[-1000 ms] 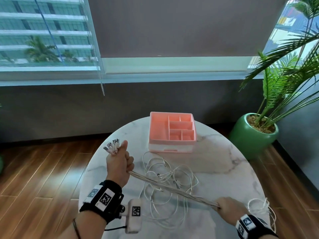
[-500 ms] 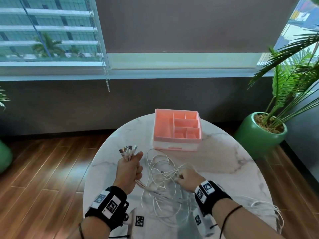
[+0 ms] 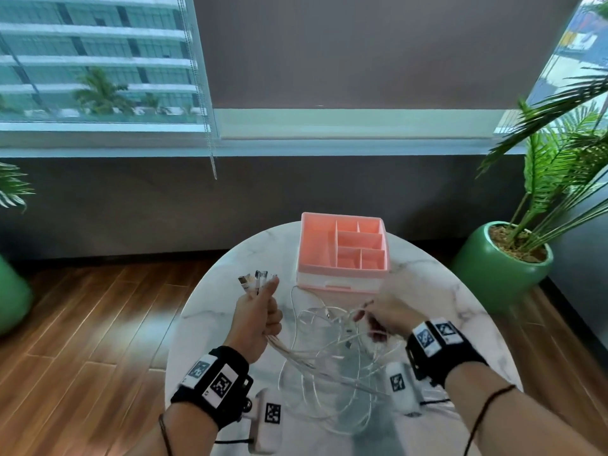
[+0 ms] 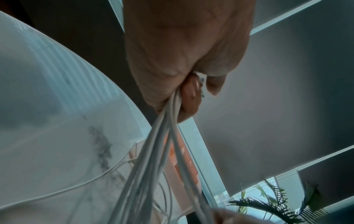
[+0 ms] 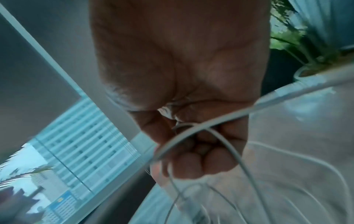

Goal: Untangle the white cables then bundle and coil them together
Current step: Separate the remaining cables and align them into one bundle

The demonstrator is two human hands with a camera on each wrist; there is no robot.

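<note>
Left hand (image 3: 255,319) is raised above the left part of the table (image 3: 210,311) and closed in a fist round the white cables (image 3: 324,366), with their plugs (image 3: 255,280) gathered level and standing out above the thumb; the left wrist view confirms several strands leaving the bottom of the fist side by side. Judgement: the ends at this side are collected, so the bundling has begun. Between the hands the strands fan out from the fist toward the table and break into loose, overlapping loops lying on the marble in front of the pink organizer (image 3: 342,255), which holds no cable. Judgement: this middle length is not yet sorted or coiled. Right hand (image 3: 386,319) is blurred in the head view; the right wrist view shows its fingers curled with a few strands passing through them. Judgement: the untangling is partly done; drawing the loops straight and winding the coil remain.
</note>
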